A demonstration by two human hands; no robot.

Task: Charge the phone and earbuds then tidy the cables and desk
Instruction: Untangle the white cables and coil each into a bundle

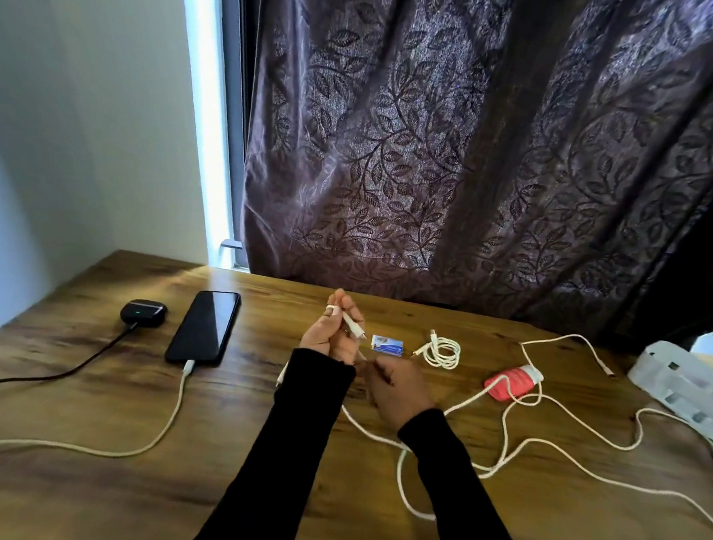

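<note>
Both hands hold one white cable (382, 436) above the bench (249, 493): left hand (334, 335) pinching its plug, right hand (395, 391) gripping just below.

On the desk (82, 495) the phone (203, 327) lies at ten o'clock, with the earbuds case (142, 312) just to its left. A cable (127, 447) runs from the phone's near end toward eight o'clock; another cable (48, 372) leaves the case the same way. The left hand (334, 335) and right hand (393, 391) sit at centre, a small packet (387, 346) just beyond them. A coiled cable (441, 351) lies at one o'clock. A tube (513, 381) rests at two o'clock — a loose cable (544, 444) seems to cross over it. A tray (690, 386) sits at three o'clock, a curtain (479, 152) behind at twelve.
</note>
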